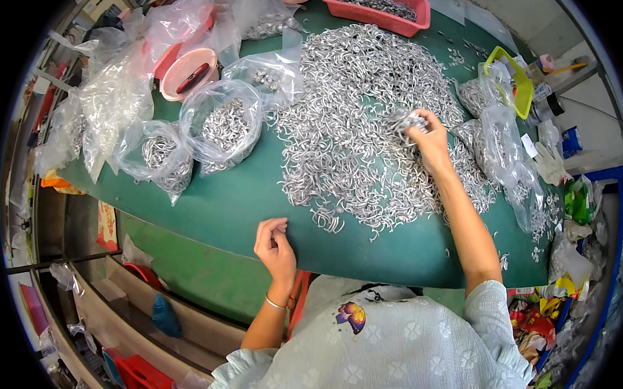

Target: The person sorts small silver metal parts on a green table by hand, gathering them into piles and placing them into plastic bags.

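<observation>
A wide pile of small silver curved metal pieces (349,97) is spread over the green tabletop (223,204). Over its right part, my right hand (429,135) is closed round a handful of curved metal pieces (406,124), slightly blurred. My left hand (275,247) rests by the near table edge, left of the pile's lower end. Its fingers are curled in, and whatever they may hold is hidden. Two open clear plastic bags, a larger bag (228,125) and a smaller bag (165,155), hold similar pieces left of the pile.
A red tray (415,27) of metal parts stands at the far edge. At the left is a pink bowl (173,74) with a dark red tool. Filled bags (502,143) and a yellow-green basket (524,91) line the right side. Drawers (172,316) lie below left.
</observation>
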Tool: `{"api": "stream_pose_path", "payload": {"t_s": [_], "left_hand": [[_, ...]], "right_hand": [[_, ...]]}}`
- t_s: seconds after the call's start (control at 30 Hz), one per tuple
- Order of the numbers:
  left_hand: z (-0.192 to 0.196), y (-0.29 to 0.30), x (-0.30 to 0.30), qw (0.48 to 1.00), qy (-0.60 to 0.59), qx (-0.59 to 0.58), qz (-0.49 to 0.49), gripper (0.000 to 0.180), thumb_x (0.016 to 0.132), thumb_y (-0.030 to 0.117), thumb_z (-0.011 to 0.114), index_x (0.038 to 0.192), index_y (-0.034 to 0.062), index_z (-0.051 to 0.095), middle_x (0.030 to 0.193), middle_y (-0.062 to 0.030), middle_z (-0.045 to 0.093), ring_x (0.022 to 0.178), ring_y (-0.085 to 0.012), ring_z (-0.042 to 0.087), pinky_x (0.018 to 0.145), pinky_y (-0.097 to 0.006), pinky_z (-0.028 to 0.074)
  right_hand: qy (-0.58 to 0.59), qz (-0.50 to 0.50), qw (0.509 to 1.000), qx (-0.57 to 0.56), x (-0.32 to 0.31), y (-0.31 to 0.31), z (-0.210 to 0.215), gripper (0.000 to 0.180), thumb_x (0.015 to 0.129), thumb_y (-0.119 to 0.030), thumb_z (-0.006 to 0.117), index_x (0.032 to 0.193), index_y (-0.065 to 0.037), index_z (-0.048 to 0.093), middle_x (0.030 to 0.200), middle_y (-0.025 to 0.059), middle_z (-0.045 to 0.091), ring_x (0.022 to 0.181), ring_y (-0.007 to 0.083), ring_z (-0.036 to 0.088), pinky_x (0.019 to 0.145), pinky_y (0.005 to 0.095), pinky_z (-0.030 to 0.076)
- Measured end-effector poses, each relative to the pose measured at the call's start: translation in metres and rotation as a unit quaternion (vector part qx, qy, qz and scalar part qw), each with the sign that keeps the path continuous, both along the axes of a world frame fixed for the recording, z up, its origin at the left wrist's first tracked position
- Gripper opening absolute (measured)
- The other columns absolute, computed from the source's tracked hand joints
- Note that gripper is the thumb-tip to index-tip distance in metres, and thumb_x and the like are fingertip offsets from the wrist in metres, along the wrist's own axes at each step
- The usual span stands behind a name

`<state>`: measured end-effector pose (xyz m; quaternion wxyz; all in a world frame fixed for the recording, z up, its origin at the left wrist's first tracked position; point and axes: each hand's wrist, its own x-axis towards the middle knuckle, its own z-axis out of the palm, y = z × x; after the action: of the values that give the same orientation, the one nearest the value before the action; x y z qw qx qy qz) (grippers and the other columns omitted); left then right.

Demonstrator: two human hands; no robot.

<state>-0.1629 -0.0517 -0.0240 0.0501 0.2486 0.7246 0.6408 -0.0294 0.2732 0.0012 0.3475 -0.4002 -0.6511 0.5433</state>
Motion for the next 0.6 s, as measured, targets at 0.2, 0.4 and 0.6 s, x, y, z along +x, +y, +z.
{"api": "stream_pose_path", "payload": {"t_s": [0.2,0.4,0.6], "left_hand": [[-0.002,0.000,0.000,1.000,0.004,0.002,-0.005,0.019,0.091,-0.010,0.044,0.089,-0.0038,0.062,0.085,-0.0048,0.056,0.074,-0.0091,0.050,0.064,-0.021,0.041],[0.000,0.000,0.000,1.000,-0.001,-0.005,-0.004,0.022,0.084,-0.014,0.043,0.088,-0.0052,0.063,0.086,-0.0097,0.059,0.074,-0.0137,0.054,0.066,-0.024,0.045],[0.003,0.001,0.000,1.000,0.007,-0.018,-0.009,0.022,0.084,-0.014,0.043,0.089,-0.0050,0.063,0.086,-0.0093,0.059,0.074,-0.0136,0.054,0.067,-0.024,0.045]], "right_hand": [[0.354,0.015,0.811,-0.466,0.020,0.018,0.033,0.030,0.091,-0.013,0.048,0.114,0.005,0.048,0.107,0.0250,0.060,0.095,0.0364,0.063,0.069,0.0471,0.056],[0.199,0.048,0.936,-0.287,0.010,0.016,0.064,0.033,0.092,-0.009,0.057,0.123,0.000,0.050,0.106,0.0181,0.061,0.090,0.0264,0.066,0.067,0.0384,0.060],[-0.043,0.014,0.993,-0.110,0.028,0.035,0.066,0.030,0.092,-0.018,0.062,0.119,-0.004,0.059,0.101,0.0093,0.064,0.084,0.0143,0.063,0.064,0.0301,0.056]]}}
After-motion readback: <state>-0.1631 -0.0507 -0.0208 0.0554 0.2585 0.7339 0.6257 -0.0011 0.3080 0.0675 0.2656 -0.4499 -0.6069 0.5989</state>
